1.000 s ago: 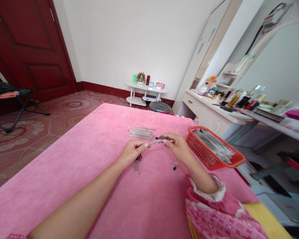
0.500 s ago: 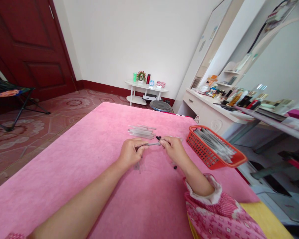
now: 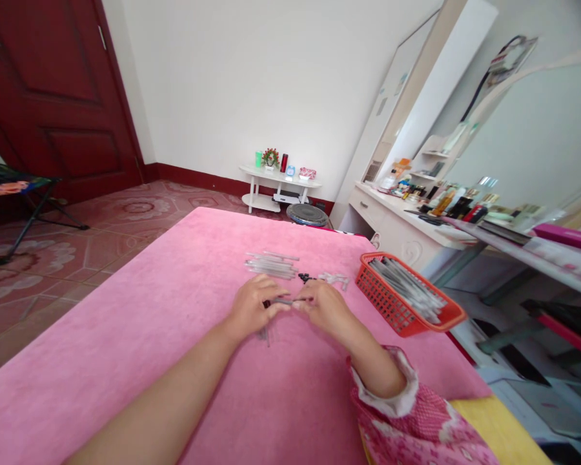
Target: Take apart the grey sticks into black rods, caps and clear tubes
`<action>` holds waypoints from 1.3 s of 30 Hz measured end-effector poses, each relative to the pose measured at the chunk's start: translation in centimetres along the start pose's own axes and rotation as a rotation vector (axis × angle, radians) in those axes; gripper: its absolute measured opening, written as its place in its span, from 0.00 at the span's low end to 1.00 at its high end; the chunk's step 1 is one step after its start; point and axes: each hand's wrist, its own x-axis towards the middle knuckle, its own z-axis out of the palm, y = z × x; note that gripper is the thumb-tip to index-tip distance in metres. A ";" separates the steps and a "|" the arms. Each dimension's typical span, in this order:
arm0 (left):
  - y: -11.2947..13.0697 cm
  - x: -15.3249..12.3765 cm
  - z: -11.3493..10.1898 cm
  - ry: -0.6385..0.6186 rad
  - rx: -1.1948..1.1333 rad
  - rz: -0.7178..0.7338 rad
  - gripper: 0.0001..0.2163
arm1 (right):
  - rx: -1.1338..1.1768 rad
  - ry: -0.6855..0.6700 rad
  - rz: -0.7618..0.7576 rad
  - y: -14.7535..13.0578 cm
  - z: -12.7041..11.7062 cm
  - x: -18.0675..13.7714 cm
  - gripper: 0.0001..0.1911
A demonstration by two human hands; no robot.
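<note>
Holding one thin, grey, pen-like stick (image 3: 284, 301) between them: a bare left hand (image 3: 254, 307) and a bare right hand (image 3: 326, 309), the fingertips of each pinched on one end. Location: over the middle of a counter draped in pink plush cloth (image 3: 271, 400); whether the stick touches the cloth cannot be told.

Progress, as judged: partway. One piece in hand, under handling. Beyond the hands, a loose row of slim, grey-and-clear sticks (image 3: 271, 265), laid side by side; whether these are finished or waiting is not clear. Apparently left over: a small cluster of black, stubby pieces (image 3: 305, 278) and, just beside it, a scatter of short, whitish, translucent pieces (image 3: 336, 279). To the right, an orange-red, rectangular, lattice-walled plastic basket (image 3: 382, 303), well filled with a bundle of long, grey sticks (image 3: 409, 287).

Orientation: held stick lies crosswise, long axis running left to right, close to level. A dark part shows at the left hand; which end is the tip cannot be told. Row: likewise crosswise, roughly parallel to the held piece. Basket bundle: slanted, from far left to near right, along the basket's length.
</note>
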 end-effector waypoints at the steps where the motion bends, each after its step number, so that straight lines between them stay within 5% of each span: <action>1: -0.1 0.0 -0.1 0.037 -0.027 -0.022 0.12 | -0.011 -0.004 0.016 0.0 -0.5 -0.1 0.07; 6: -0.7 0.1 -0.7 0.283 -0.167 -0.228 0.14 | -0.137 0.124 0.135 2.8 -5.7 -1.2 0.11; 10: -1.1 0.1 -0.6 0.356 -0.228 -0.331 0.15 | -0.388 0.276 0.423 7.4 -11.5 -3.1 0.15; 14: -1.2 0.1 -0.4 0.329 -0.251 -0.353 0.16 | -0.570 0.182 0.707 11.9 -15.1 -5.1 0.16; 18: -1.2 0.2 -0.5 0.333 -0.265 -0.374 0.16 | -0.608 0.061 0.812 14.7 -15.6 -6.2 0.16; 22: -1.4 0.1 -0.6 0.362 -0.294 -0.448 0.18 | -0.627 0.100 0.800 14.5 -14.7 -5.6 0.17; 26: -2.0 0.0 -0.4 0.423 -0.357 -0.538 0.20 | -0.589 0.229 0.564 11.6 -12.4 -3.2 0.17; 29: -2.5 -0.1 -0.2 0.451 -0.400 -0.587 0.22 | -0.431 0.117 0.270 8.9 -8.7 -0.4 0.13; 32: -2.8 -0.2 -0.1 0.464 -0.411 -0.605 0.22 | -0.334 -0.010 0.151 6.4 -3.9 2.3 0.12; 39: -2.9 -0.2 -0.3 0.476 -0.440 -0.610 0.22 | -0.316 0.007 0.124 2.5 3.8 6.0 0.12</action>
